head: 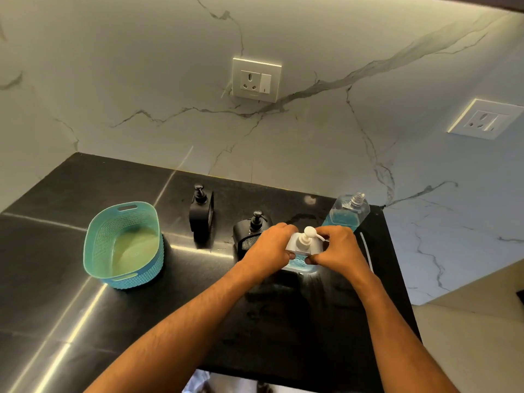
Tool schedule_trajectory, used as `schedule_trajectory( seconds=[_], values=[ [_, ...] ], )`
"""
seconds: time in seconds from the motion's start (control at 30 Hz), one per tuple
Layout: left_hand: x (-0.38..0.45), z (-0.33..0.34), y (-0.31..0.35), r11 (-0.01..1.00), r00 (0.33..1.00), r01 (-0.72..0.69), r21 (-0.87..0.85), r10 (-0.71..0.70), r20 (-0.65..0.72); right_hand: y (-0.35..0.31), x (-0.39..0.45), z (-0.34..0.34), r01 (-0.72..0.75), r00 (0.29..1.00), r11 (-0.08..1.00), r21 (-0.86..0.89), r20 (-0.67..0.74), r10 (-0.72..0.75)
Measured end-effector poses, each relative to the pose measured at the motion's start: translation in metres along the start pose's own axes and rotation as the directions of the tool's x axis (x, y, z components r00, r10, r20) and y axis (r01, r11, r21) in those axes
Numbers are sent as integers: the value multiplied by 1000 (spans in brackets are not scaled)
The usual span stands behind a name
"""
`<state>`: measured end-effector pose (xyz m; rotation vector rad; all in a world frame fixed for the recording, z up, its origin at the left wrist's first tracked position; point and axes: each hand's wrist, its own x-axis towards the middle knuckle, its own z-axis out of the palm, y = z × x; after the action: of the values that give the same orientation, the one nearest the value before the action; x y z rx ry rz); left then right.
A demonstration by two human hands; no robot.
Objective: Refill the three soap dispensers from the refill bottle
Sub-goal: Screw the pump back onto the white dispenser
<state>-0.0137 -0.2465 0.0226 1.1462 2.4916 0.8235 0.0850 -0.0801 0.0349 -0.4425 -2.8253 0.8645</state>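
Note:
A white-topped soap dispenser (304,246) with blue liquid in its clear body stands on the black counter (85,307). My left hand (269,251) grips its left side and my right hand (336,248) grips its right side, thumbs at the front. Its white pump head points right. Two black dispensers stand to the left: one (202,215) further back, one (251,235) partly hidden behind my left hand. The clear refill bottle (347,212), uncapped and partly filled with blue liquid, stands behind my right hand.
A teal woven basket (124,245) sits on the counter's left side. A thin white tube (365,251) lies near the counter's right edge. Marble wall behind carries two sockets (256,79) (485,119). The counter ends at the right, past the bottle.

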Motion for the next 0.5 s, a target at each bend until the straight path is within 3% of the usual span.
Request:
schedule_trajectory(
  seconds=[0.5],
  values=[
    [-92,-126,-57,994,977,108,-19,-110,-183,-136,23,26,317,945,941,119,38,-324]
  ],
)
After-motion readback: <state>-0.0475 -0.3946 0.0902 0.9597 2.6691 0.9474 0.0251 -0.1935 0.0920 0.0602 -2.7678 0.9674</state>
